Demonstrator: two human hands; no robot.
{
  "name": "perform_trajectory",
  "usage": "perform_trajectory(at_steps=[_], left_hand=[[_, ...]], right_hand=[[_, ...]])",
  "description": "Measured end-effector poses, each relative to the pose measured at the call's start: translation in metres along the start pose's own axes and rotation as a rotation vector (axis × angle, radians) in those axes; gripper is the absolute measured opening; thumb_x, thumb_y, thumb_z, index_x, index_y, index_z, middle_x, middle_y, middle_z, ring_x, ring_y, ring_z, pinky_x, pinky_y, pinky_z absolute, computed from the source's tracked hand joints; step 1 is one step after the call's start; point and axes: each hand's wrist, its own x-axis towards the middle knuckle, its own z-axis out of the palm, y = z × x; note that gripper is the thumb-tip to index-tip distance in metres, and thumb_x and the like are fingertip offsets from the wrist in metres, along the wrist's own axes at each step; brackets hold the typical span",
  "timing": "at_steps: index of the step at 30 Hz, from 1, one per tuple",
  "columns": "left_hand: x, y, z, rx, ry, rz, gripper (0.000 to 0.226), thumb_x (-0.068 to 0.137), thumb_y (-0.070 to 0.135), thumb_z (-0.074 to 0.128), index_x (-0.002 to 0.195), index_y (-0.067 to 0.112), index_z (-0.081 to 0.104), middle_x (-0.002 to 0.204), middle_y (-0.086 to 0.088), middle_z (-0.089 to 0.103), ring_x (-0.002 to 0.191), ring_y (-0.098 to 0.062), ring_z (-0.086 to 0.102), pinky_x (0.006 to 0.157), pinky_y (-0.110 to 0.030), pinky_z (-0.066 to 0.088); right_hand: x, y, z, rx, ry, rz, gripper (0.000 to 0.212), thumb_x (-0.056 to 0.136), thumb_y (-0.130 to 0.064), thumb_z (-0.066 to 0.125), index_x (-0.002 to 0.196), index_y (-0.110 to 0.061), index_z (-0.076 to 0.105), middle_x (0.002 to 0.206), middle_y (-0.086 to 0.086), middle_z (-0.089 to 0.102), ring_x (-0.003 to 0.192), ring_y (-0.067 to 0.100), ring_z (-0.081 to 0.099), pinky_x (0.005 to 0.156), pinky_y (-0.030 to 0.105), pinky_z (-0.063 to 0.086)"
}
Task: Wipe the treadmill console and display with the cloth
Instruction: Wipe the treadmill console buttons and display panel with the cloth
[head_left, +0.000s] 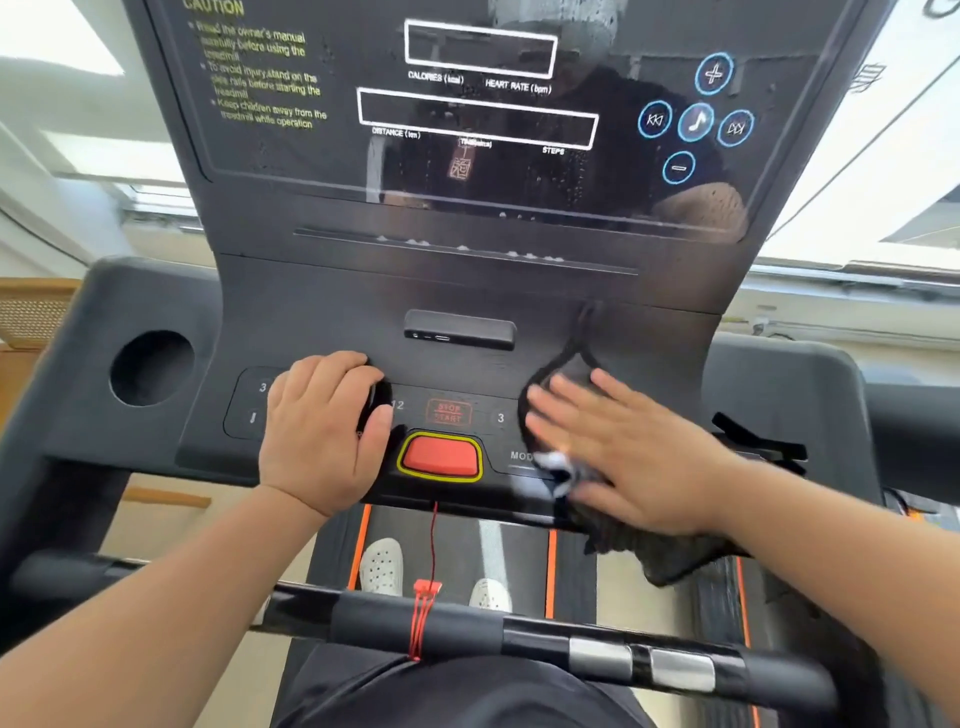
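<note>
The black treadmill console (649, 332) fills the view, and its glossy display (291, 161) above carries small droplets. A dark grey cloth (569, 371) lies over the right-hand button area, with its lower end hanging off the console's front edge. My right hand (623, 452) presses flat on the cloth with its fingers spread, and the hand looks motion-blurred. My left hand (317, 436) rests on the left button panel, fingers curled around a dark rounded knob (375, 400). A red stop button (440, 456) sits between the two hands.
A round cup holder (150, 368) is at the console's left. A red safety cord (432, 551) hangs from the stop button to the black handlebar (519, 634) near my waist. White droplets sit along the ledge (467, 249) under the display. Below are the belt and my white shoes (382, 564).
</note>
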Motion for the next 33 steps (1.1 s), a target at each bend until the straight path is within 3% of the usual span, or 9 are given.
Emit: perform_trajectory(at_steps=[5, 8, 11, 16, 20, 26, 33], left_hand=[[0.0, 0.0, 0.0, 0.003, 0.009, 0.003, 0.041, 0.091, 0.036, 0.042, 0.105, 0.008, 0.068, 0.116, -0.012, 0.067, 0.105, -0.035, 0.055, 0.091, -0.045, 0.035], [0.0, 0.001, -0.001, -0.008, 0.021, 0.002, 0.04, 0.091, 0.035, 0.041, 0.105, 0.008, 0.068, 0.116, -0.012, 0.066, 0.105, -0.031, 0.052, 0.091, -0.043, 0.034], [0.0, 0.001, -0.001, -0.015, 0.032, 0.003, 0.04, 0.091, 0.035, 0.041, 0.104, 0.008, 0.067, 0.115, -0.013, 0.067, 0.105, -0.029, 0.049, 0.09, -0.043, 0.034], [-0.001, 0.0, 0.0, -0.016, 0.023, -0.016, 0.041, 0.091, 0.036, 0.041, 0.106, 0.008, 0.067, 0.117, -0.012, 0.066, 0.106, -0.033, 0.053, 0.091, -0.044, 0.035], [-0.002, 0.0, -0.001, -0.022, 0.009, -0.023, 0.043, 0.091, 0.037, 0.04, 0.107, 0.007, 0.067, 0.118, -0.013, 0.066, 0.106, -0.034, 0.054, 0.092, -0.044, 0.035], [-0.001, 0.0, -0.003, -0.036, -0.016, -0.03, 0.043, 0.091, 0.037, 0.039, 0.107, 0.008, 0.067, 0.119, -0.012, 0.066, 0.107, -0.033, 0.053, 0.092, -0.043, 0.034], [-0.001, -0.01, -0.004, -0.162, 0.019, 0.019, 0.044, 0.092, 0.036, 0.039, 0.109, 0.009, 0.068, 0.123, -0.01, 0.065, 0.11, -0.034, 0.056, 0.095, -0.042, 0.035]], right_hand=[[0.028, 0.005, -0.007, 0.006, 0.006, 0.226, 0.084, 0.098, -0.066, 0.03, 0.163, -0.013, 0.023, 0.172, 0.011, 0.01, 0.159, 0.03, 0.006, 0.127, 0.053, 0.007], [0.01, -0.036, 0.0, 0.037, 0.005, 0.036, 0.081, 0.094, -0.061, 0.043, 0.16, -0.016, 0.03, 0.17, 0.007, 0.024, 0.157, 0.03, 0.018, 0.125, 0.051, 0.012], [0.003, -0.028, -0.001, 0.004, -0.011, -0.123, 0.077, 0.096, -0.061, 0.041, 0.16, -0.019, 0.03, 0.169, 0.003, 0.027, 0.156, 0.027, 0.022, 0.124, 0.047, 0.012], [0.024, 0.008, -0.007, 0.043, -0.014, 0.225, 0.086, 0.099, -0.072, 0.025, 0.165, -0.017, 0.018, 0.173, 0.006, 0.004, 0.16, 0.024, 0.002, 0.128, 0.047, 0.0], [0.046, -0.042, -0.004, 0.141, 0.058, 0.441, 0.092, 0.095, -0.073, 0.027, 0.162, -0.01, 0.022, 0.172, 0.014, 0.008, 0.159, 0.033, 0.003, 0.127, 0.055, 0.006], [0.039, -0.079, -0.002, 0.197, 0.05, 0.376, 0.08, 0.097, -0.067, 0.033, 0.161, -0.02, 0.031, 0.17, 0.003, 0.021, 0.158, 0.025, 0.015, 0.126, 0.045, 0.007], [0.033, -0.087, -0.009, 0.297, -0.013, 0.665, 0.1, 0.088, -0.084, 0.023, 0.165, -0.022, 0.006, 0.172, -0.002, -0.01, 0.158, 0.017, -0.015, 0.129, 0.043, -0.004]])
